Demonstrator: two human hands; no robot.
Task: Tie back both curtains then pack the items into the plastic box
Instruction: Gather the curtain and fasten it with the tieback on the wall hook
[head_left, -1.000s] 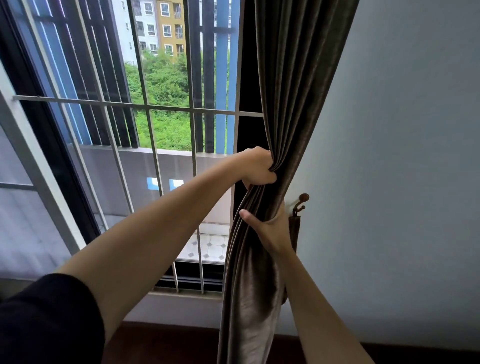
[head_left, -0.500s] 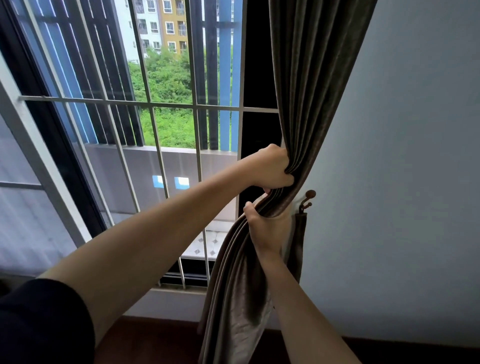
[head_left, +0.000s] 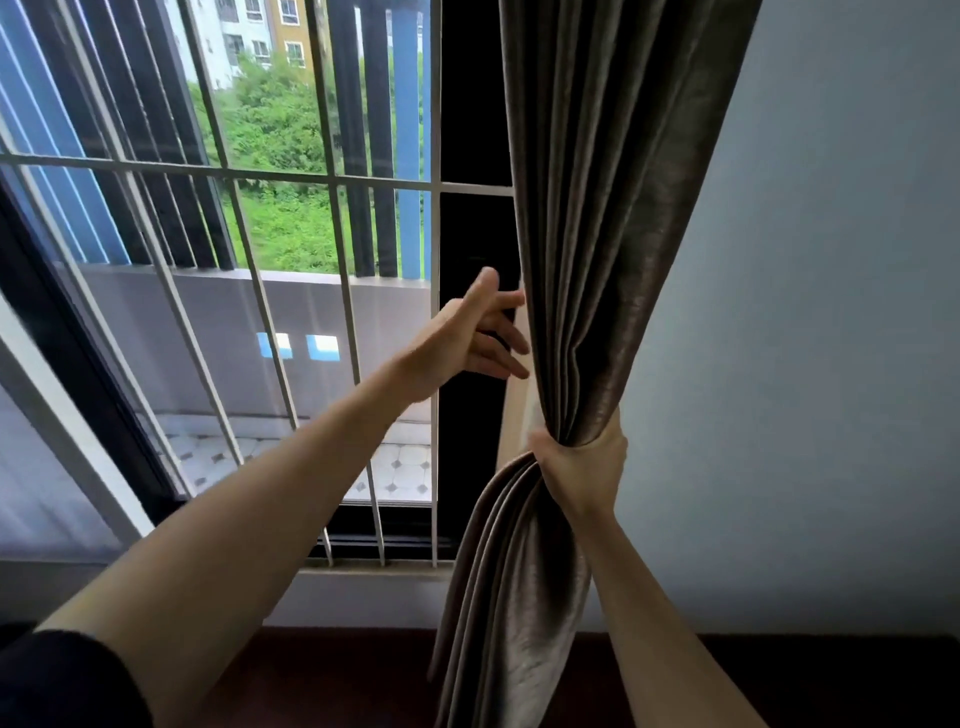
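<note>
A dark brown-grey curtain (head_left: 597, 208) hangs at the right edge of the window, gathered into a bunch. My right hand (head_left: 582, 467) is closed around the bunch at about sill height, pressing it toward the wall. My left hand (head_left: 478, 332) is open just left of the curtain's edge, fingers spread, holding nothing. The wall hook and the tie-back strap are hidden behind the curtain and my right hand. No plastic box is in view.
A white metal window grille (head_left: 332, 182) with a dark frame fills the left half. A plain light wall (head_left: 805, 312) is to the right. A dark skirting strip (head_left: 831, 675) runs along the bottom.
My left hand has let go of the curtain and opened. My right hand has pushed the gathered curtain further right against the wall, covering the hook that showed earlier.
</note>
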